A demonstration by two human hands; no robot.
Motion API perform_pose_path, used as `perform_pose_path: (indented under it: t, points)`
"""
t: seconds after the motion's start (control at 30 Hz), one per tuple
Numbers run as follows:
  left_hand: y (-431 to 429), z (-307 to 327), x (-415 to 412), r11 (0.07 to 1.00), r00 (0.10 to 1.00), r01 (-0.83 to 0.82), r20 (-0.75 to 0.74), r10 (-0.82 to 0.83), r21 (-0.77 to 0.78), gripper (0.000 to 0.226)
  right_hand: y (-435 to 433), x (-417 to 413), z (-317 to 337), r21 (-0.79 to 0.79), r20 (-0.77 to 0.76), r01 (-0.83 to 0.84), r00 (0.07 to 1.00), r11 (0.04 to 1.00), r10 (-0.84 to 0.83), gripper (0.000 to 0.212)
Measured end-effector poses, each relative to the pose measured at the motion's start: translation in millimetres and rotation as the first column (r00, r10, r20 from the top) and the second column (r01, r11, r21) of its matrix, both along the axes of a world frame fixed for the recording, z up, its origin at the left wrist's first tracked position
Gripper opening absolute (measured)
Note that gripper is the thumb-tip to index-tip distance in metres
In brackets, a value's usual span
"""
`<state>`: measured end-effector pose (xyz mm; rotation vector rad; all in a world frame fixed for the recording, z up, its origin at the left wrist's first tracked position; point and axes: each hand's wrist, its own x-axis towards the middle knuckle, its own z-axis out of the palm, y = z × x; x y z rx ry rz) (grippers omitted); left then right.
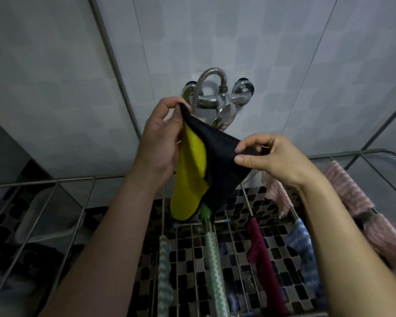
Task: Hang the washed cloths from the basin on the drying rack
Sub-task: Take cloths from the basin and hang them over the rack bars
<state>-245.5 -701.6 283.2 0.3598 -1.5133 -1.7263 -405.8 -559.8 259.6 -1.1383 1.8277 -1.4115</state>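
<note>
Pinching a black-and-yellow cloth point(206, 165) at two corners, the left hand point(162, 138) and right hand point(270, 156) hold it above the drying rack point(245, 197), where green, maroon and pink cloths hang.

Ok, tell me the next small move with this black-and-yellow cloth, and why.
Probably draw the hands apart to open the black-and-yellow cloth out: the left hand pinches its top corner, the right hand pinches another edge, yet it hangs folded above the metal drying rack, not ready to drape.
</note>
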Motion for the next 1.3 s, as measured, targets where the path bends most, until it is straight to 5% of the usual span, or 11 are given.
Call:
perform_pose_path:
  t: [0.13, 0.2, 0.3, 0.37, 0.4, 0.5, 0.67, 0.87, 1.0, 1.17, 1.3]
  points:
    - [-17, 10, 25, 0.988, 0.997, 0.004, 0.078, -0.016, 0.152, 0.019, -29, 12, 12, 0.083, -0.437, 0.054, 0.899, 0.995, -0.012, 0.035]
    - [-27, 11, 40, 0.952, 0.988, -0.073, 0.150, 0.029, 0.296, 0.025, -46, 20, 22, 0.040, -0.515, 0.053, 0.857, 0.998, -0.025, 0.026]
    - [-39, 8, 68, 0.979, 0.952, -0.070, 0.306, 0.007, 0.193, 0.032, -71, 43, 38, -0.028, -0.419, -0.024, 0.908, 0.999, 0.010, 0.003]
    - [-44, 8, 88, 0.996, 0.943, 0.009, 0.331, -0.038, 0.089, 0.014, -86, 59, 49, -0.100, -0.334, -0.045, 0.942, 0.994, 0.009, 0.009]
    - [-48, 7, 99, 0.999, 0.937, 0.018, 0.349, -0.032, 0.043, 0.024, -92, 65, 56, -0.132, -0.297, -0.048, 0.955, 0.990, 0.007, 0.012]
    - [-62, 2, 133, 0.965, 0.875, -0.179, 0.418, 0.246, -0.193, 0.036, -110, 81, 72, -0.189, -0.281, -0.066, 0.960, 0.980, 0.011, 0.017]
    - [-85, -9, 178, 0.717, 0.549, -0.429, 0.472, 0.690, -0.550, 0.024, -141, 109, 81, -0.195, -0.255, -0.121, 0.965, 0.973, 0.069, 0.014]
    - [-116, -14, 233, 0.575, 0.425, -0.573, 0.387, 0.818, -0.584, 0.015, -183, 144, 69, -0.183, -0.127, -0.102, 0.989, 0.978, 0.079, 0.013]
    - [-157, -36, 273, 0.626, 0.389, -0.526, 0.492, 0.779, -0.576, 0.032, -220, 166, 50, -0.066, -0.116, -0.091, 0.990, 0.994, 0.083, 0.018]
    - [-212, -74, 295, 0.696, 0.429, -0.468, 0.549, 0.717, -0.544, 0.023, -271, 187, 9, 0.192, -0.223, -0.067, 0.969, 0.979, 0.110, 0.020]
    - [-248, -83, 303, 0.638, 0.470, -0.506, 0.435, 0.768, -0.581, 0.018, -296, 194, 2, 0.140, -0.311, 0.029, 0.950, 0.990, 0.016, 0.018]
